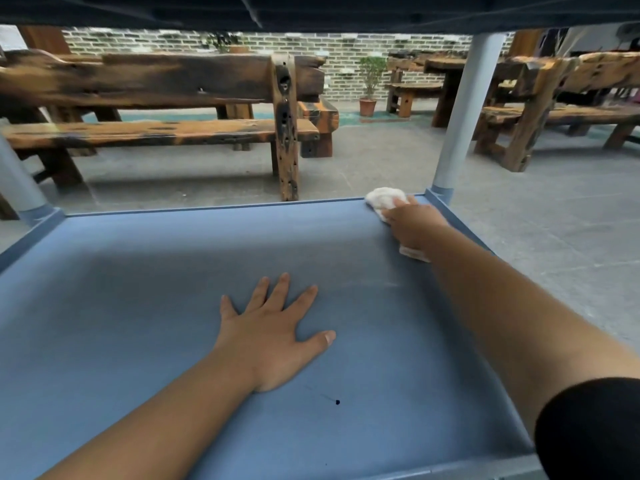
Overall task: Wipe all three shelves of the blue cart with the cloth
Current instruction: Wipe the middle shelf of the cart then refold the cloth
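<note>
The left hand [270, 337] lies flat on the middle of the shelf [121, 306], fingers spread toward the far edge. The right hand [415, 230] is at the far right corner, on a cloth [382, 199] that touches the far rim. A post [457, 116] rises from that corner and another post [17, 181] from the far left corner. Another shelf [311, 12] lies overhead. Beyond the far edge stands a bench [156, 133] on the floor [381, 161], a potted plant [370, 84] behind it before a wall [346, 43], and further benches [554, 109] to the right.
</note>
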